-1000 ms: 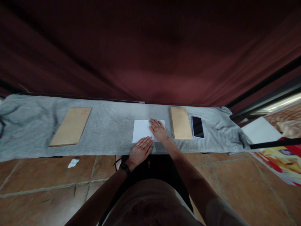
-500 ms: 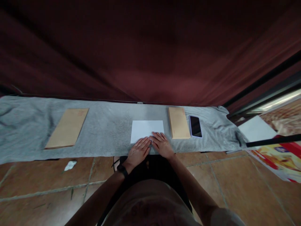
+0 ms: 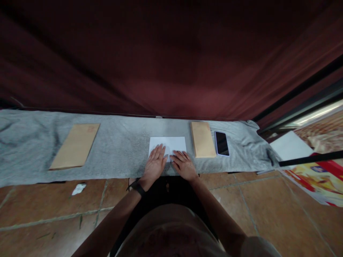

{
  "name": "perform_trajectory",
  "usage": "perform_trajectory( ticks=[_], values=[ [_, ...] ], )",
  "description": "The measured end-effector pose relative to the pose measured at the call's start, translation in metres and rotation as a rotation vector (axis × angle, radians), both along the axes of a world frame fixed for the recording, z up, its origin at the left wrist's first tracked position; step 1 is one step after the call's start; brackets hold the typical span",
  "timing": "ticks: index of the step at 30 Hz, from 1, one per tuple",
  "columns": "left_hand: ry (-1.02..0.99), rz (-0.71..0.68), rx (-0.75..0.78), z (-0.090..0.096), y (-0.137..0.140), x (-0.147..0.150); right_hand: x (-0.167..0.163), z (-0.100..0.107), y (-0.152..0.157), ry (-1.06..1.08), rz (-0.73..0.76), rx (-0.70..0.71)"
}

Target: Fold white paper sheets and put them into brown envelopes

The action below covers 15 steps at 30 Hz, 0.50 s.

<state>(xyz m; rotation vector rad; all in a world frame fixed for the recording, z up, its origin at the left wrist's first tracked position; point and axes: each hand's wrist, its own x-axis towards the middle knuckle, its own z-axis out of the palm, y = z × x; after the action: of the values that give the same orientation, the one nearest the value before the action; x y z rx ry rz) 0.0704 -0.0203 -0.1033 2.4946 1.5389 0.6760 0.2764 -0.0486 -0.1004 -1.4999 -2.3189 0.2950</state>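
A white sheet of paper [image 3: 171,142] lies flat on the grey cloth in front of me. My left hand [image 3: 155,162] rests palm down over its lower left part, fingers stretched out and pointing away from me. On the lower right part lies my right hand [image 3: 184,166], also palm down with its fingers extended toward the upper left. Neither hand grips anything. The near edge of the paper is partly hidden under both hands.
A stack of brown envelopes [image 3: 203,140] and a phone [image 3: 222,143] lie right of the paper. Far left is another brown envelope [image 3: 75,146]. The grey cloth [image 3: 123,142] covers a narrow table against a dark red curtain [image 3: 171,89]. A colourful box [image 3: 321,175] stands at right.
My left hand has moved a little left and up onto the paper, away from my right hand. The fingertips of the two hands were together before. My right hand has barely moved.
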Motion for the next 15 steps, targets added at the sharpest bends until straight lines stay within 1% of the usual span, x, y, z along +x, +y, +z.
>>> perform_trajectory(
  ticks=[3,6,11,15],
  values=[
    [0.032,0.021,-0.035,-0.004,0.019,0.014,-0.001,0.0,0.0,0.0,-0.003,0.004],
    [0.041,0.019,-0.055,-0.012,0.034,0.022,-0.001,-0.001,0.001,0.002,-0.005,0.006],
    [0.055,0.059,-0.043,-0.021,0.045,0.016,0.0,-0.002,0.001,0.01,-0.004,0.014],
    [0.066,0.083,-0.029,-0.022,0.045,0.007,-0.002,-0.002,0.002,0.017,-0.036,0.006]
  ],
)
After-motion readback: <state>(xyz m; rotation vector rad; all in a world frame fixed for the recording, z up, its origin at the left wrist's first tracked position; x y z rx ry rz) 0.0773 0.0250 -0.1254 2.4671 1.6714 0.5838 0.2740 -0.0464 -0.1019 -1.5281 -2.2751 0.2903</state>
